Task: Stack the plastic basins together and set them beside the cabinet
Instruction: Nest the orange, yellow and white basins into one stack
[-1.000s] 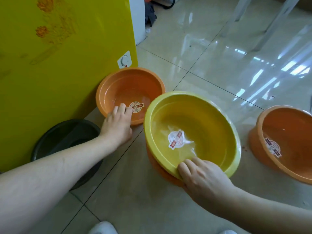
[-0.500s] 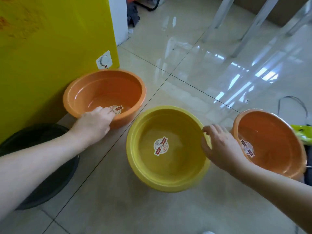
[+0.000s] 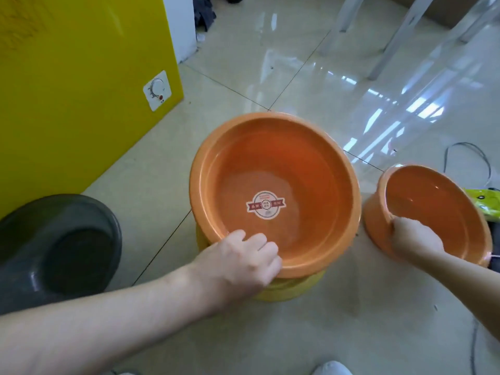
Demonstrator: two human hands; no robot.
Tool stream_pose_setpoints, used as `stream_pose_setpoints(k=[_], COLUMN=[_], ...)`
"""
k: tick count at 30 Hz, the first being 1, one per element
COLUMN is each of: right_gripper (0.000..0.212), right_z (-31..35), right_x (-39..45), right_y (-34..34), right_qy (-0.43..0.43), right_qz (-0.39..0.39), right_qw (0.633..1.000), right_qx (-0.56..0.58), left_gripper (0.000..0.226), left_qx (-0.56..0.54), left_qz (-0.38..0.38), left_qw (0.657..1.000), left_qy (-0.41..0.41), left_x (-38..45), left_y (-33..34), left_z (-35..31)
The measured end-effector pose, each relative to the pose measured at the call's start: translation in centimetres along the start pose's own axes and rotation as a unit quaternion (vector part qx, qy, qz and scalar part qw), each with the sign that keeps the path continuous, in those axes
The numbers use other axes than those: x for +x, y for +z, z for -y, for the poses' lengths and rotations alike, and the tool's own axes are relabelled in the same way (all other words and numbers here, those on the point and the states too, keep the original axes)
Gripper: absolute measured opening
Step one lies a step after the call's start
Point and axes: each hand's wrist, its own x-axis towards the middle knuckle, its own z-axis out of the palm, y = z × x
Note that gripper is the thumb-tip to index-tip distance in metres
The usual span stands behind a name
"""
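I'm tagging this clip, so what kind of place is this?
Probably a home utility or kitchen area: glossy tiled floor, a yellow cabinet with a dial, likely a chest freezer, and plastic basins on the floor.

Round sticker [image 3: 266, 205] on floor of large orange basin [image 3: 319, 169]: red banner, print too small to read. White dial panel [image 3: 157, 90] on yellow cabinet [image 3: 81, 77]: markings illegible.

Mid-frame, one basin [image 3: 276, 190] sits nested in another basin [image 3: 295, 289] on the floor [image 3: 311, 82]. A third basin [image 3: 430, 212] stands just right of them. The cabinet [image 3: 81, 77] fills the upper left, with a dark tub [image 3: 56, 247] below it at the left edge, and chair legs [image 3: 389, 36] stand at upper right
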Motion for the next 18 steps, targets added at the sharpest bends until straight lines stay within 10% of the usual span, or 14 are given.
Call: stream_pose_setpoints(k=[12,18], right_gripper=[0.038,0.034], right_z=[7.5,15.0], right_x=[-6.1,-16.5], right_y=[-13.8,-13.4], right_qy=[-0.204,-0.386], right_qz=[-0.264,-0.294], right_qw=[0.943,0.874], right_qx=[0.023,0.022], left_gripper=[0.010,0.042], left_qx=[-0.074,-0.224], left_qz=[0.133,0.159], left_qw=[0.985,0.958], left_qy=[0.081,-0.081], left_x=[-2.9,-4.9], left_y=[4.2,2.8], left_z=[-2.5,1.5])
